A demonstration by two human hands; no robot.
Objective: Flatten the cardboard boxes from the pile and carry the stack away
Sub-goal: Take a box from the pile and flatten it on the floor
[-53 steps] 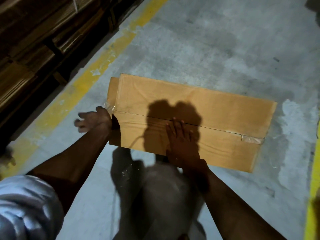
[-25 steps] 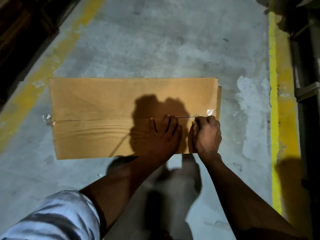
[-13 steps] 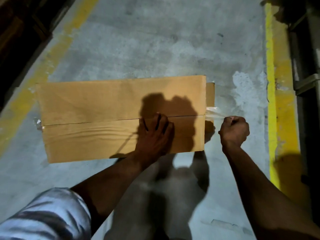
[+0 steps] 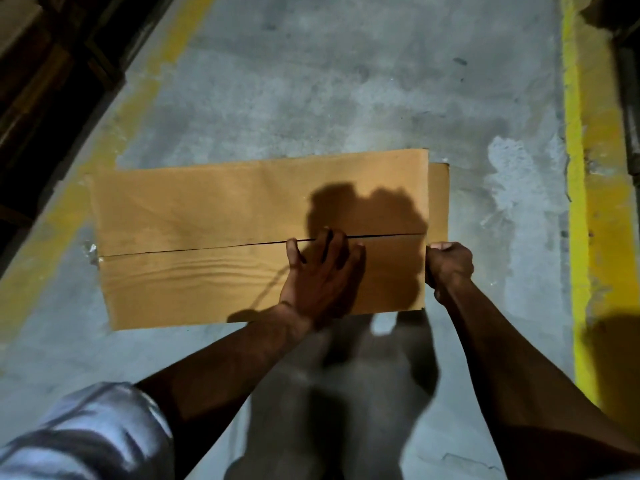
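A brown cardboard box (image 4: 214,206) lies on the concrete floor with its top flaps closed. A dark slit runs along the seam between the flaps. My left hand (image 4: 320,275) presses flat on the near flap, fingers spread, fingertips at the seam. At the box's right end my right hand (image 4: 448,266) is curled round the edge of the near flap. A scrap of clear tape (image 4: 90,252) sticks out at the seam's left end. An end flap (image 4: 438,199) shows beyond the far flap's right edge.
Painted yellow lines run along the floor at the left (image 4: 69,209) and right (image 4: 588,202). Dark racking (image 4: 52,64) stands beyond the left line, and a metal post (image 4: 628,98) beyond the right. My legs (image 4: 349,393) are just below the box.
My right hand pulled clear tape off the seam's right end, out to the right, then came back to the box's edge. My left hand moved from the left end onto the near flap.
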